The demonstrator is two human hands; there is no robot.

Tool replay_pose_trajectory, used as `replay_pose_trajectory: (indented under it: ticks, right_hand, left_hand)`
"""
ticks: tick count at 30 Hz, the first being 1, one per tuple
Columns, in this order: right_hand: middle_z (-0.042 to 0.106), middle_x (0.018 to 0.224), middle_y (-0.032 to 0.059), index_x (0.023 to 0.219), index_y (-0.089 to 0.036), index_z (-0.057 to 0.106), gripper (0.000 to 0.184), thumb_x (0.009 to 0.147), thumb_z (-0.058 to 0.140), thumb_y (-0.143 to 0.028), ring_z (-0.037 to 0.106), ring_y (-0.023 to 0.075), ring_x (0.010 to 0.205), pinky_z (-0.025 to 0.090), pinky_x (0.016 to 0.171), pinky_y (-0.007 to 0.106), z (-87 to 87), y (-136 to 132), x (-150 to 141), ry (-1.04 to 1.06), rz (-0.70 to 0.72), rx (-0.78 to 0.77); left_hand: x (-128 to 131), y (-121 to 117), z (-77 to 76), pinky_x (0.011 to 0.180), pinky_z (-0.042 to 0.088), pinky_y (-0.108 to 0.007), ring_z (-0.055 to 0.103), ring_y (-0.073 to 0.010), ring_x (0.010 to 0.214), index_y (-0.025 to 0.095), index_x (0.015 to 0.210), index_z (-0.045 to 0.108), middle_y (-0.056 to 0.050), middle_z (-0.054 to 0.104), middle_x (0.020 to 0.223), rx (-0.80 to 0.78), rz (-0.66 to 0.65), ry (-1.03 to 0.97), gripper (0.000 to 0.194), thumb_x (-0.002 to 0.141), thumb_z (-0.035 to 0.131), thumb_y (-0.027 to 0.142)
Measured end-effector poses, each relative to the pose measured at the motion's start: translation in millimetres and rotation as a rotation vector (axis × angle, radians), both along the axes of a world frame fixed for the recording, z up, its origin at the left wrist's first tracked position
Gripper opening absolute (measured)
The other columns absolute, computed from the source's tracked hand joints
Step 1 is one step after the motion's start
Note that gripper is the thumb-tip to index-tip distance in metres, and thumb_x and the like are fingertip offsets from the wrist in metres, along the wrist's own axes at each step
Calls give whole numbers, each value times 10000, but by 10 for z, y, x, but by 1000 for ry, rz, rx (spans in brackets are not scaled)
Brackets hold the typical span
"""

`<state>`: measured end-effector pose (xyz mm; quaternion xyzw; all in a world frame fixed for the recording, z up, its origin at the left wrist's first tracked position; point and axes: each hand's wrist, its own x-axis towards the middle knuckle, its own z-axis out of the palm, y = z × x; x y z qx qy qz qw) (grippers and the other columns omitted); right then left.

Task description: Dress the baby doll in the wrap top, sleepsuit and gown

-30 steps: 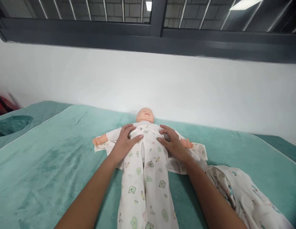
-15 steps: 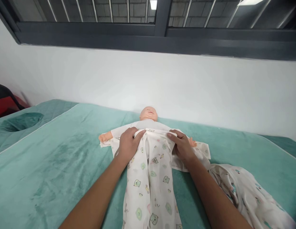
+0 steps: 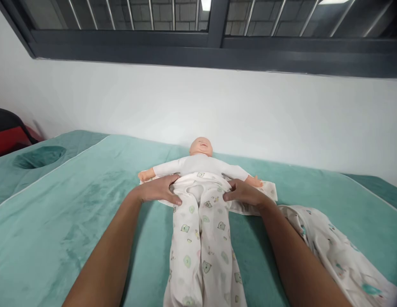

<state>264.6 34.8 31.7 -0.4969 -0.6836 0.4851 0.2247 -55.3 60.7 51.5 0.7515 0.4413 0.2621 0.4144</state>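
A baby doll (image 3: pixel 201 147) lies face up on the bed, its arms spread, in a plain white long-sleeved top (image 3: pixel 201 163). White baby pants (image 3: pixel 214 238) with green bear prints cover its lower body, the waistband bunched across its middle. My left hand (image 3: pixel 160 189) lies against the left side of the waist, thumb on the pants and index finger apart from it near the waistband. At the opposite side, my right hand (image 3: pixel 244 194) rests with its thumb on the pants and a gap below the index finger. Its other fingers are hidden.
A printed white garment (image 3: pixel 268 189) lies spread beneath the doll. To the right is a crumpled white printed cloth (image 3: pixel 332 247). The green bed cover (image 3: pixel 89 213) has a round hollow (image 3: pixel 40 157) at left. Behind stand a white wall (image 3: pixel 121 98) and a barred window.
Both hands have let go of the raised waistband and moved to the sides of the waist. The waistband has dropped lower, showing more of the white top.
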Motion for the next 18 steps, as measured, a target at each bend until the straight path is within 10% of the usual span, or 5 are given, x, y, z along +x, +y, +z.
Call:
replay_pose_trajectory:
  ticks: [3,13,18]
  right_hand:
    - [686,764,15,773,-172,713,300,587,789,-395,588,190,677,438,633,287,3,-104,-17,17,2,-61]
    - [610,654,-24,736,-162,641,188,685,630,-343,495,140,610,374,582,254,-262,-425,-428,317,-498,220]
    - [634,779,-9,829,-175,635,255,738,586,-407,535,173,744,414,664,270,-180,-651,-415,190,-374,197]
  left_hand:
    - [-17,-182,-54,618,429,-258,601,-211,775,254,1002,640,8,673,908,-101,-115,34,472,574,764,411]
    - [180,-561,-421,598,335,-228,443,-132,688,196,745,482,49,484,696,123,368,-110,53,740,497,247]
    - [44,-728,-288,682,398,-246,503,-155,792,195,897,547,18,563,867,-21,112,-112,223,768,568,376]
